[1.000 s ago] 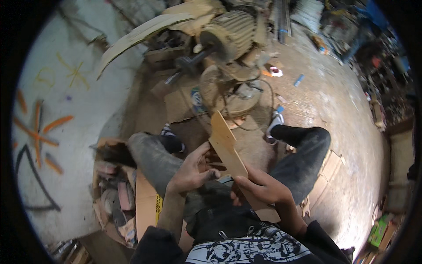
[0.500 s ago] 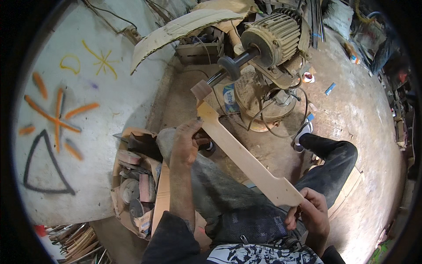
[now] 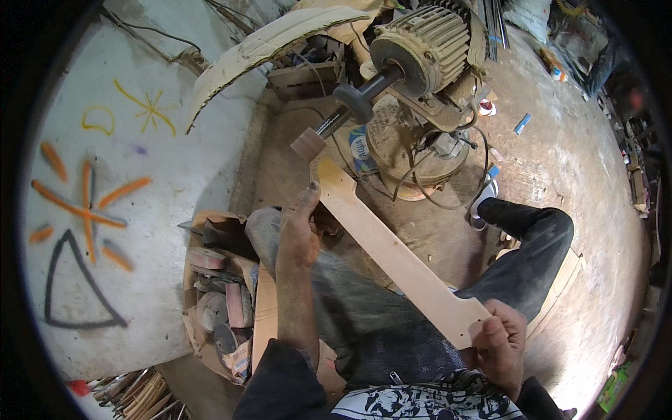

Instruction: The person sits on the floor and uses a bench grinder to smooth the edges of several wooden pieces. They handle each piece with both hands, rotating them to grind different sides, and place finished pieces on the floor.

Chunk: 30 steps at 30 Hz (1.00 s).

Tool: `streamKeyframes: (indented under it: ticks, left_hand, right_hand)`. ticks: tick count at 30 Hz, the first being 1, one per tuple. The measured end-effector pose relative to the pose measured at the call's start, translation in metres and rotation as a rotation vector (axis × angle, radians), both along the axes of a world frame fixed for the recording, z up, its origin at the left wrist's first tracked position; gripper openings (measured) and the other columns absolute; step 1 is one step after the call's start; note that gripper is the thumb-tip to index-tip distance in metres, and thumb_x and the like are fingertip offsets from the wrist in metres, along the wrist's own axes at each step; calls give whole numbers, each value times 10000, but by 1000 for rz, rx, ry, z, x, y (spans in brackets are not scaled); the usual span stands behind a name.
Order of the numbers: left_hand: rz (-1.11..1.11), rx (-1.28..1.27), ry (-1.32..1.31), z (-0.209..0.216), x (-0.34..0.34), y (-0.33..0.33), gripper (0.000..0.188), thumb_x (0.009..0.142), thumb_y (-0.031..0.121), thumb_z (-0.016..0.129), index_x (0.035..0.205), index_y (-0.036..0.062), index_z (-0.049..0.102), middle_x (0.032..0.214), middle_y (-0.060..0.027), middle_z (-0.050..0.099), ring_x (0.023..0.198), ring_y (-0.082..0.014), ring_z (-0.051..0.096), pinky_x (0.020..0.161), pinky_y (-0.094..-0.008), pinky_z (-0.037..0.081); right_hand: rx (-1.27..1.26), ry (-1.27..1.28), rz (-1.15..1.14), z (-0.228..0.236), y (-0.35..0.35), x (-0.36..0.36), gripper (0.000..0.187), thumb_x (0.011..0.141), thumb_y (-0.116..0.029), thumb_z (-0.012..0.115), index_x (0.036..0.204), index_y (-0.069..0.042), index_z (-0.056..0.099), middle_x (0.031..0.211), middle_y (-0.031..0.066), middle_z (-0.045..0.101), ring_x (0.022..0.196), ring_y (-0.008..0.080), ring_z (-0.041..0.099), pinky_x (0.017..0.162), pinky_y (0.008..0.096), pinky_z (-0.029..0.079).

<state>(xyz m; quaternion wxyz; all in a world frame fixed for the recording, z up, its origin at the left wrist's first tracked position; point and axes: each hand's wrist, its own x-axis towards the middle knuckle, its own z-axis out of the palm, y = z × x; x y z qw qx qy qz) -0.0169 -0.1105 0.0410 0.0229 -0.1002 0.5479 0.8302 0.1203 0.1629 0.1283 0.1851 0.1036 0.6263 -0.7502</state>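
Note:
A long flat pale wooden piece (image 3: pixel 402 259), wider and shaped at both ends, slants across my lap. My left hand (image 3: pixel 302 220) is closed on its far end, with the thumb along the edge. My right hand (image 3: pixel 502 343) grips its near end, thumb on top and fingers beneath. The far tip lies right against or just under a small brown sanding drum (image 3: pixel 309 143); I cannot tell whether they touch. That drum sits on the end of a dark spindle (image 3: pixel 381 80) running from a dusty electric motor (image 3: pixel 423 52).
A torn cardboard box (image 3: pixel 262 318) with sanding blocks and discs stands left of my legs. Bent cardboard (image 3: pixel 266 52) arches beside the motor. The motor rests on a round dusty base (image 3: pixel 416 157) with loose cables. A painted wall (image 3: pixel 140 231) rises at left.
The view has shifted slightly. My right hand has moved a little lower with the near end of the wooden piece. Both hands keep their grip, and the far end stays by the drum.

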Motion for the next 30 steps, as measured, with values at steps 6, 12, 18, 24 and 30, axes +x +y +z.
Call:
streamKeyframes:
  ticks: [6, 12, 18, 24, 30]
  left_hand:
    - [102, 68, 23, -9, -2, 6, 297, 926, 325, 522, 852, 46, 596, 630, -22, 569, 506, -82, 514, 447, -218, 397]
    - [146, 101, 65, -18, -16, -2, 283, 938, 312, 503, 875, 47, 582, 652, -7, 545, 527, -81, 462, 476, -219, 371]
    - [171, 78, 58, -32, -38, -18, 304, 962, 291, 450, 982, 14, 572, 793, -18, 577, 639, -82, 499, 578, -227, 412]
    - [176, 166, 39, -56, -76, -44, 344, 965, 290, 437, 1062, -20, 550, 886, -46, 599, 786, -127, 571, 716, -262, 465]
    - [81, 127, 97, -53, -71, -45, 342, 961, 294, 446, 1058, -18, 548, 984, -81, 613, 883, -141, 594, 761, -277, 475]
  right_hand:
    - [50, 4, -82, 15, 1, -10, 433, 919, -364, 492, 730, 20, 551, 511, 59, 543, 372, 99, 500, 329, 217, 341]
    - [45, 125, 40, 22, -9, -32, 367, 900, -282, 527, 735, 42, 578, 490, 36, 528, 390, 82, 492, 368, 214, 341]
    - [6, 51, 86, 33, -30, -60, 269, 907, -180, 519, 758, 34, 584, 539, 15, 532, 422, 62, 483, 392, 208, 342]
    - [3, -7, 119, 26, -55, -96, 270, 909, -195, 520, 730, 0, 573, 528, -4, 513, 413, 49, 471, 377, 200, 340]
    - [-26, 20, 143, 30, -43, -88, 275, 904, -193, 512, 715, -6, 581, 523, -6, 512, 410, 47, 458, 382, 205, 334]
